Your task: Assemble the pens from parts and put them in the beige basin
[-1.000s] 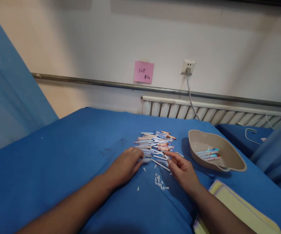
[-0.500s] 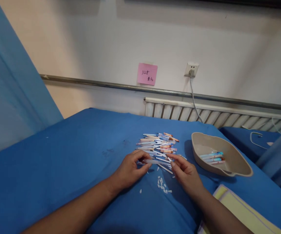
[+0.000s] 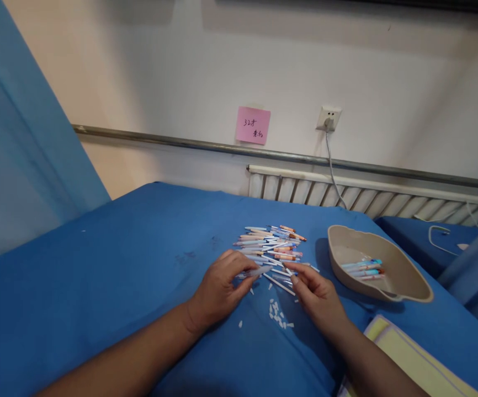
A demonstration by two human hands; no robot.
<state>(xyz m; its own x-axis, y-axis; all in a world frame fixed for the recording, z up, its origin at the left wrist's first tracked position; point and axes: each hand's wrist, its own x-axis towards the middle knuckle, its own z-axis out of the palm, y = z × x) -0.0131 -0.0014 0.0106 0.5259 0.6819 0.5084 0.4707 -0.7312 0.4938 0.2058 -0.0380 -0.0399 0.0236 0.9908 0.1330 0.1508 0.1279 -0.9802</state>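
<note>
Between the thumb and fingers of my left hand (image 3: 227,281) is a translucent pen barrel (image 3: 260,271), its right end angled slightly upward. My right hand (image 3: 315,292) pinches a thin white pen refill (image 3: 287,269) with a dark tip, pointing up and left. A gap separates the barrel from the refill. Beyond both hands lies a pile of pen parts (image 3: 270,242): pale barrels, white refills, and orange and brown pieces. Several small white tips (image 3: 278,315) are scattered on the cloth in front of my hands.
A beige plastic basin (image 3: 408,275) at the right holds several pens (image 3: 363,268) with blue and brown ends. A folded yellow cloth (image 3: 413,355) lies near my right forearm. The blue sheet (image 3: 98,286) covers the surface, and a radiator (image 3: 297,187) runs behind it.
The pen barrel in my left hand has drawn back left, away from my right hand, and tilted upward. My right hand keeps its grip on the refill almost in place.
</note>
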